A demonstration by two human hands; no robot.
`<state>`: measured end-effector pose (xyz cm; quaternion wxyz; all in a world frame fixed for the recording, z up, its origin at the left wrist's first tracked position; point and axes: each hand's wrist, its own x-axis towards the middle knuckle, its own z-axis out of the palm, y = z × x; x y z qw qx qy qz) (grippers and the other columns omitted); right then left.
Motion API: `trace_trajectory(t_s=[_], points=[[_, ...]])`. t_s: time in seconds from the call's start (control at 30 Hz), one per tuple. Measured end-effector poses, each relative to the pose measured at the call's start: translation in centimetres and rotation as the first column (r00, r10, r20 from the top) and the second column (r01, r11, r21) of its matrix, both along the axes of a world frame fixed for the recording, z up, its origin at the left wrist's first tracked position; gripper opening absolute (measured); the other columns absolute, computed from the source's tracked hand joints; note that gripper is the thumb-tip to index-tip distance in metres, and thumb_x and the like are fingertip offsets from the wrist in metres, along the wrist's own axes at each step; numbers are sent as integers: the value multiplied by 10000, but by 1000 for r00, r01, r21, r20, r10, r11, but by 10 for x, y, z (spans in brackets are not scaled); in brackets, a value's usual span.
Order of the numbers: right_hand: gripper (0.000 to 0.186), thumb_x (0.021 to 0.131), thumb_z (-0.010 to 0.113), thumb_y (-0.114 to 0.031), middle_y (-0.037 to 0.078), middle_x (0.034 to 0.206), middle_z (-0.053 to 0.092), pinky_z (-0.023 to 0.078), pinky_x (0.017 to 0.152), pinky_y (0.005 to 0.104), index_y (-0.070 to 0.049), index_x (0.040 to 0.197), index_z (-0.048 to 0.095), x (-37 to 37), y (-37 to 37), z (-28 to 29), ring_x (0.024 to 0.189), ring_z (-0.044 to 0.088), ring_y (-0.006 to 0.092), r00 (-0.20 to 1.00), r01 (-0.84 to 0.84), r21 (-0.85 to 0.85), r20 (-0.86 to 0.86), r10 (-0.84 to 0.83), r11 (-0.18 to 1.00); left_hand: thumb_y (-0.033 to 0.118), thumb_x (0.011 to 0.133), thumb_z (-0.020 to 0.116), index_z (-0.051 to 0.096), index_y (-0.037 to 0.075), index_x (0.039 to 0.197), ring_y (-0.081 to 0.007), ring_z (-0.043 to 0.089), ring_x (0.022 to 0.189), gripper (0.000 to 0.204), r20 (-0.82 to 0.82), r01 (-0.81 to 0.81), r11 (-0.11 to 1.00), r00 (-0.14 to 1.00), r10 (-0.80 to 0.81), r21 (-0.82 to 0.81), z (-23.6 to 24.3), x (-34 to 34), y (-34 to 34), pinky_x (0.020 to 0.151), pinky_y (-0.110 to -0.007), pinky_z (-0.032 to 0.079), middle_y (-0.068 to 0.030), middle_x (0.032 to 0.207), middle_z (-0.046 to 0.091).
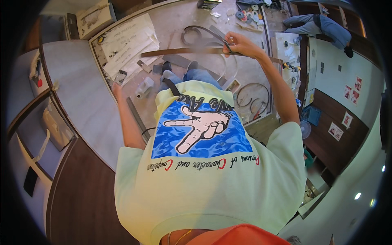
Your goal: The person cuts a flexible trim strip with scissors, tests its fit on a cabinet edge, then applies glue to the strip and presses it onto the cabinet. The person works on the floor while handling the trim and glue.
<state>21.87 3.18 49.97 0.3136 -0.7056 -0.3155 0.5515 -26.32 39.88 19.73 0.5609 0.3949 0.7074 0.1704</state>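
Observation:
My right hand [241,45] is raised over the far right of the work surface, its fingers closed on a pair of dark scissors [223,37]. A long brown edging strip [175,52] runs across beside those fingers; whether they also grip it, I cannot tell. My left hand [117,89] is at the left edge of the surface, blurred, its fingers not clear. Right at its fingertips is a small dark-and-silver object [120,76], and I cannot make out whether the hand holds it. Coiled dark strip [192,36] lies beyond the brown one.
Large paper sheets [130,41] cover the far left of the surface. A white cylindrical container [145,87] stands near my legs. Loops of dark banding [252,98] lie at right. Several tape rolls [248,16] sit at the far right. Another person [330,30] is bent over at upper right.

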Motion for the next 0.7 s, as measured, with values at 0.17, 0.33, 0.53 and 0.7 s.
trace_trajectory(t_s=[0.17, 0.33, 0.53, 0.7], points=[[323, 845, 752, -132, 96, 893, 681, 527, 715, 265, -44, 1042, 512, 6, 12, -39, 756, 688, 174, 999, -26, 15, 28, 26, 1000, 243, 1019, 493, 605, 2, 1270, -253, 599, 1187, 365, 220, 557, 525, 523, -824, 644, 115, 212, -138, 1016, -341, 441, -167, 1244, 652], [321, 840, 756, -143, 91, 904, 684, 525, 695, 261, -41, 1043, 529, 28, -18, -42, 738, 690, 170, 989, 135, 38, -65, -133, 990, 297, 1022, 508, 608, 24, 1251, -305, 631, 1082, 370, -60, 696, -86, -62, -996, 713, 214, 343, -193, 943, -390, 468, -199, 1159, 675], [353, 815, 787, -197, 62, 877, 675, 489, 753, 257, -6, 1029, 580, 54, -73, -34, 794, 645, 127, 975, 202, 154, -125, -184, 967, 409, 1023, 518, 644, 51, 895, -104, 481, 657, 401, 300, 840, -240, -418, -857, 486, 237, 400, -234, 613, -284, 414, 0, 711, 512], [289, 860, 745, -195, 54, 910, 682, 492, 767, 250, -35, 1014, 560, 63, -91, -43, 823, 637, 119, 969, 186, 189, -195, -149, 964, 464, 1010, 514, 641, 57, 827, -116, 427, 618, 464, 58, 797, -348, -430, -901, 494, 248, 407, -229, 554, -310, 348, 7, 651, 472]])
